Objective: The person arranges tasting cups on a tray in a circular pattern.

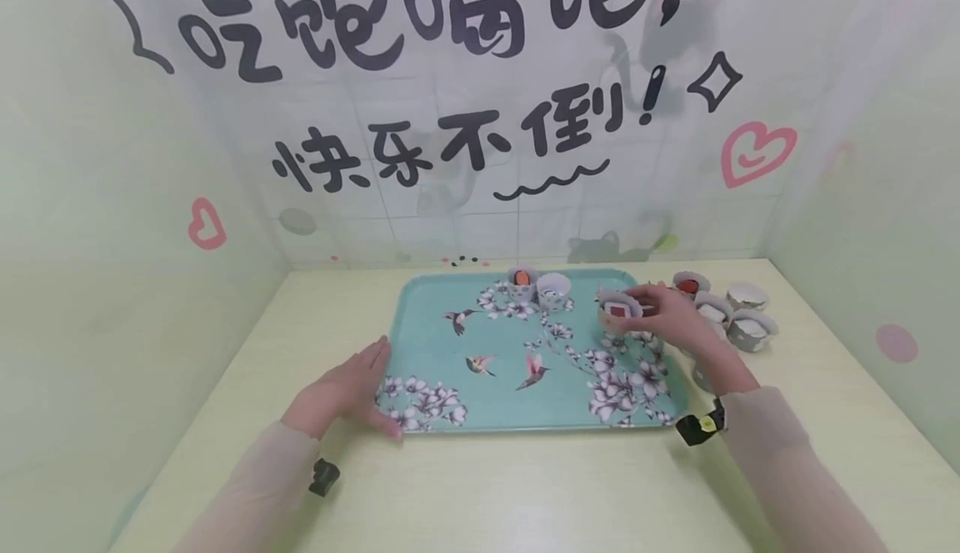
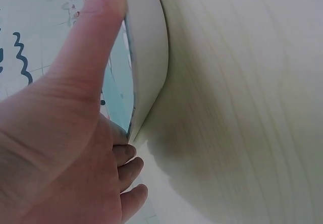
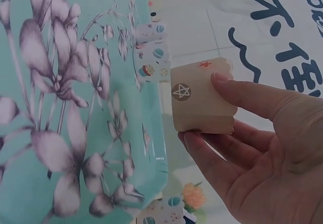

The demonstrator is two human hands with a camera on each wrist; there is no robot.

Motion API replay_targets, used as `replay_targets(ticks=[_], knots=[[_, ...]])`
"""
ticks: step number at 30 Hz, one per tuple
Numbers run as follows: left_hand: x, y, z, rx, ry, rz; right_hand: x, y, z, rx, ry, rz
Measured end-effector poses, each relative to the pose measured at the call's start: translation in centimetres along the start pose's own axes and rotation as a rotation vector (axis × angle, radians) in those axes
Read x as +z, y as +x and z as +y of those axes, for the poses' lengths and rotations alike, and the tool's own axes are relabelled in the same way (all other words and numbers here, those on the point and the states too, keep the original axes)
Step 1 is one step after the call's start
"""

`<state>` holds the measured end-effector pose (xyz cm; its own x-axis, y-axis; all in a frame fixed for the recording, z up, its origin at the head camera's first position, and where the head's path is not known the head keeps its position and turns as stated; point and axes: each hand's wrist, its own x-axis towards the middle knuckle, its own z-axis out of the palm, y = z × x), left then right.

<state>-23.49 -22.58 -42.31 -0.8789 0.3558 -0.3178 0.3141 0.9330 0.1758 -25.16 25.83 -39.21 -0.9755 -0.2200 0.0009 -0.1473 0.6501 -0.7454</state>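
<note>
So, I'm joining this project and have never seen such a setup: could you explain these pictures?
There's no robot here, just a person working bare-handed. The wide picture is taken from the head, looking forward and down; the two close-ups are taken from the left and right wrists. On the table lies a blue-green tray, with two small cups near its far edge. More cups stand to its right. The left hand touches the tray's left side; the right hand holds another cup.
</note>
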Motion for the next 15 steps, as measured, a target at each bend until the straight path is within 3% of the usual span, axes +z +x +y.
replay_targets(ticks=[15], knots=[[0.2, 0.1, -0.3, 0.014, -0.004, 0.003, 1.8, 2.6, -0.1, 0.038, -0.001, 0.004]])
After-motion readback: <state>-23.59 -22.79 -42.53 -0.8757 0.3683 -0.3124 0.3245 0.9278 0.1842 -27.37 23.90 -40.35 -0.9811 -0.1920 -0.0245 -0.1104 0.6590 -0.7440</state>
